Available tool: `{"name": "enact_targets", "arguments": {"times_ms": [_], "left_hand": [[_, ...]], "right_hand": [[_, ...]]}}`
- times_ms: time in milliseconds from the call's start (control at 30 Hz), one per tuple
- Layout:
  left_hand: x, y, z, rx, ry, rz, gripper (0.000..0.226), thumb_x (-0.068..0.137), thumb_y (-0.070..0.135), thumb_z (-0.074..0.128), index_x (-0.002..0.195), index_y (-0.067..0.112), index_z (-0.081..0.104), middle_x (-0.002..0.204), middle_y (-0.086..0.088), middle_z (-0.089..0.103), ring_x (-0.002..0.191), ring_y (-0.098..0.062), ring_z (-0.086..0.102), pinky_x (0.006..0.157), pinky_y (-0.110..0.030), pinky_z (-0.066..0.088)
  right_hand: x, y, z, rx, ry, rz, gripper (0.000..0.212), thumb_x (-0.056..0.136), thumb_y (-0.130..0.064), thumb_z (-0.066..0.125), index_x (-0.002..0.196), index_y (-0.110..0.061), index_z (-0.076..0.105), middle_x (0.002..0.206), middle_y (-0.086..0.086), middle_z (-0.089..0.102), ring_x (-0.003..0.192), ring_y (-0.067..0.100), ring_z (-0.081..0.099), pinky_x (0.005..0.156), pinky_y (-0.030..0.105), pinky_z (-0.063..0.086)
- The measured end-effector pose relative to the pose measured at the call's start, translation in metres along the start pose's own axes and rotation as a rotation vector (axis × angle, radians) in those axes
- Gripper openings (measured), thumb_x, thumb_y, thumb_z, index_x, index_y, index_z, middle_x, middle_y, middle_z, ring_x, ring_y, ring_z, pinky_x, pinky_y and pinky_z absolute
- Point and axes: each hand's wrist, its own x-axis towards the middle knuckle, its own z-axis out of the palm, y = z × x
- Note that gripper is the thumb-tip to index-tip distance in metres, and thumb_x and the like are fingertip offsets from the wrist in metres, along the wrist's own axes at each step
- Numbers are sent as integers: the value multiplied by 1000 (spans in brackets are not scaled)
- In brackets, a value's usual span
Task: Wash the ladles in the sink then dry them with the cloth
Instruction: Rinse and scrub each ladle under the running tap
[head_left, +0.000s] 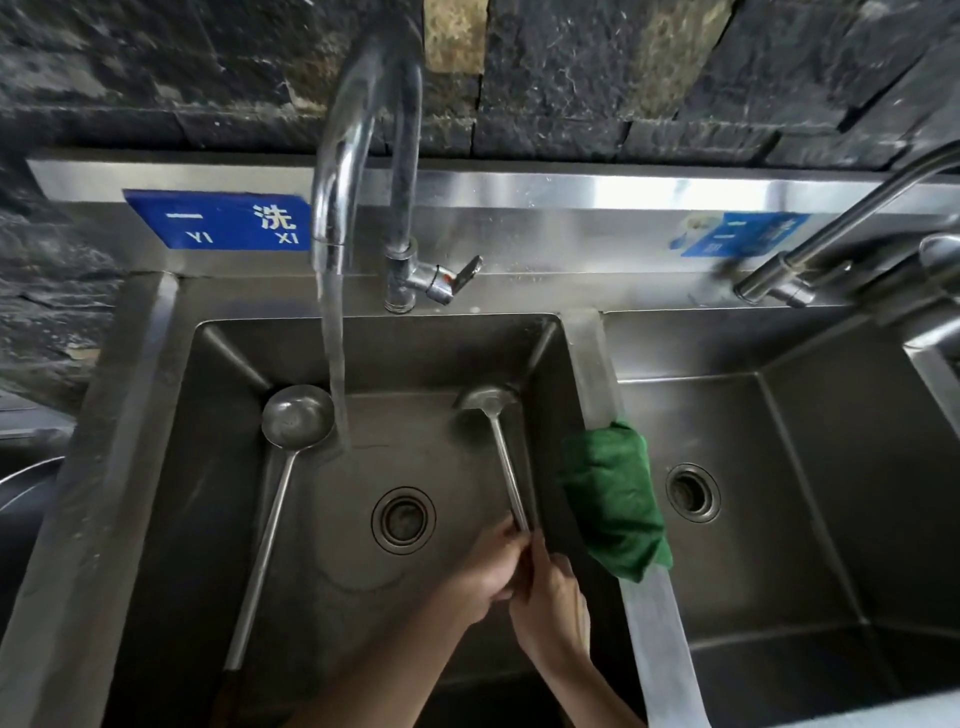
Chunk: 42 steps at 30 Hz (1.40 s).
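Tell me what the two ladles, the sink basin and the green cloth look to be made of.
Left ladle and held ladle: metal, likely stainless steel, dull grey sheen. Sink basin: brushed stainless steel, matte with soft reflections. Green cloth: soft fabric, perhaps microfibre, fuzzy and folded over the divider.

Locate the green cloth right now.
Head view: the green cloth is draped over the divider between the two basins, right of the ladle held by both hands.
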Motion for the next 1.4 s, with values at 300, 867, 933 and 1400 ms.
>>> {"name": "enact_targets", "arguments": {"times_ms": [300,867,933,1400], "left_hand": [[27,-19,11,77,26,28,30,101,28,47,101,46,71,96,17,76,86,5,70,83,-26,57],[23,-25,-9,408,25,130,51,101,27,41,152,20,34,153,-7,43,136,-21,44,114,-35,37],[12,-26,-28,477,126,225,45,102,24,40,147,22,43,150,-3,47,131,-14,47,107,-19,38],[-63,-86,-235,767,805,-26,64,97,30,50,154,14,26,157,-13,32,146,-30,28,118,-42,28]], "right_hand": [[24,18,10,54,-28,-12,74,98,-28,57,163,-21,20,147,13,54,109,32,70,79,41,56],[31,24,22,17,22,-25,70,101,-35,54,161,-22,22,160,9,39,118,32,66,81,43,59],[28,15,22,-39,101,-96,67,100,-34,54,160,-23,27,161,3,39,131,27,58,88,42,59],[5,-103,103,-147,-269,-341,77,94,-30,47,159,-40,9,149,-7,49,124,23,60,77,39,51]]}}
